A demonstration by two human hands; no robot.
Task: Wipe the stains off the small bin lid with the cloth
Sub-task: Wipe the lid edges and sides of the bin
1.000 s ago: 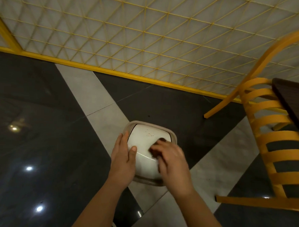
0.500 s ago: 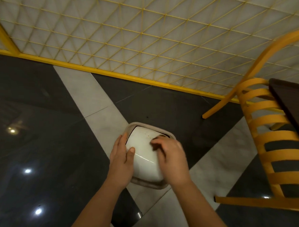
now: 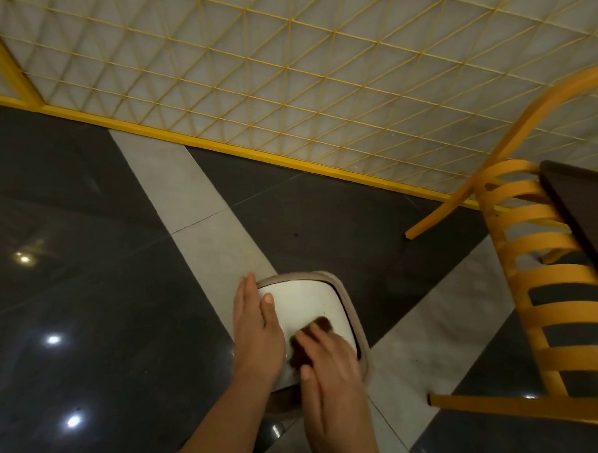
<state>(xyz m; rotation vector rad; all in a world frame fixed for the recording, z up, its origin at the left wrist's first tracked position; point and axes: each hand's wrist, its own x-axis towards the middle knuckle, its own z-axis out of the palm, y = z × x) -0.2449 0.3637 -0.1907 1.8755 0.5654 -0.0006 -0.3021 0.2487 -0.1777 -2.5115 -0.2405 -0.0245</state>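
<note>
The head camera looks down on a small bin with a glossy white, rounded-square plastic lid (image 3: pixel 301 303) set in a beige rim, standing on a polished floor of dark and pale grey tiles (image 3: pixel 196 201), just below the middle of the view. The left hand (image 3: pixel 257 330) lies along the lid's left edge with its fingers straight and together, the thumb resting on the white surface; it grips nothing. The right hand (image 3: pixel 332 371) is spread over the near right part of the lid, pressing a dark brown cloth (image 3: pixel 315 333) flat against it; the fingers are blurred, extended rather than curled, and the cloth shows beyond the fingertips and under the palm. The far half of the lid is uncovered. To the right stands a yellow slatted metal chair (image 3: pixel 541 305), well apart from the bin, with the corner of a dark brown table (image 3: pixel 586 211) above its seat. Behind the bin runs a yellow wire-mesh partition (image 3: pixel 297 72) with a solid yellow bottom rail.
</note>
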